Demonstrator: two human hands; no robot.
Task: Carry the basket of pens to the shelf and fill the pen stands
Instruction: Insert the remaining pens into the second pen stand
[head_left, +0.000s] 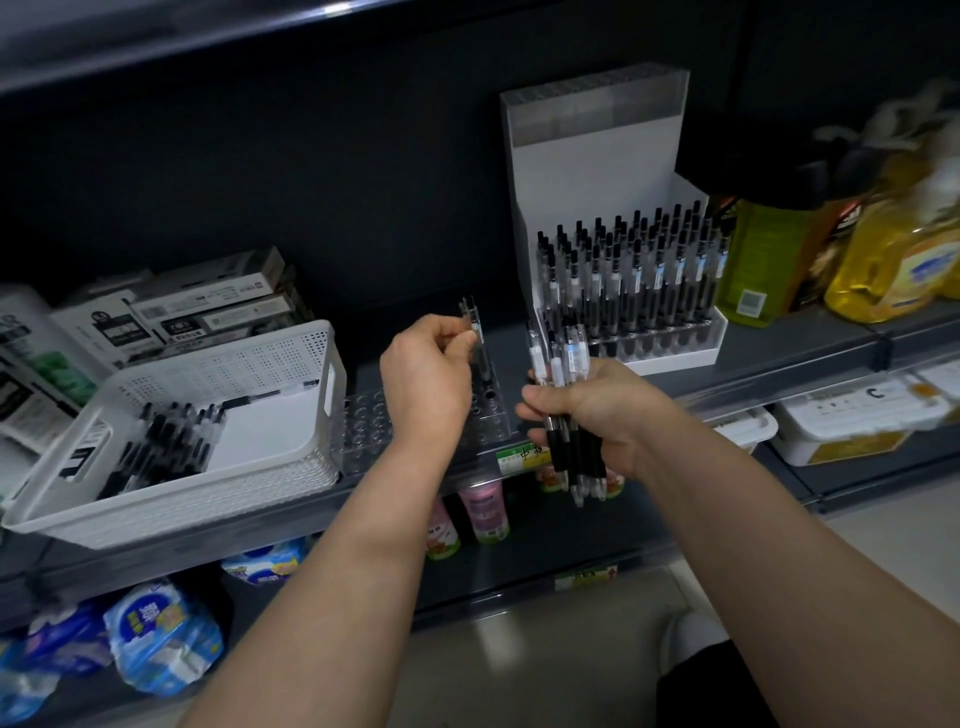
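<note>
My left hand pinched one pen upright over the clear pen stand. My right hand, just beside, gripped a bundle of pens; the basket sat left of both.

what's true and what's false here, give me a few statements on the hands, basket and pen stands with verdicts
1. The left hand pinches a single pen. True.
2. The right hand holds nothing. False: it grips a bundle of pens.
3. The white basket rests on the shelf with loose pens inside. True.
4. The white display stand has no pens in it. False: it is packed with upright pens.
5. The clear stand by the left hand shows mostly empty holes. True.
</note>
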